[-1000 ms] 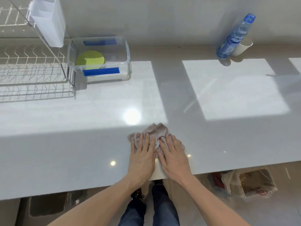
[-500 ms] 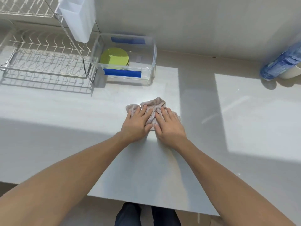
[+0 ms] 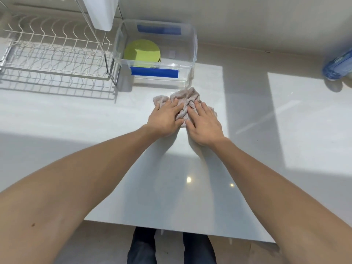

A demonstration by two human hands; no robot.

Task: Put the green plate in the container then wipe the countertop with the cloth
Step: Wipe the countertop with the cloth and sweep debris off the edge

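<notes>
The green plate (image 3: 142, 51) lies flat inside the clear plastic container (image 3: 192, 54) with blue clips, at the back of the white countertop (image 3: 190, 187). Just in front of the container a crumpled beige cloth (image 3: 185, 101) lies on the counter. My left hand (image 3: 165, 117) and my right hand (image 3: 204, 126) press down on it side by side, palms flat, fingers pointing toward the container. The cloth's near part is hidden under my hands.
A wire dish rack (image 3: 55, 54) stands to the left of the container, with a white holder (image 3: 101, 12) hanging on its frame. A blue bottle (image 3: 339, 65) lies at the right edge by the wall. The counter's front edge runs near my legs.
Both hands have pushed the cloth away from the counter's front edge toward the container, and my arms are now stretched out. The plate and container have stayed in place.
</notes>
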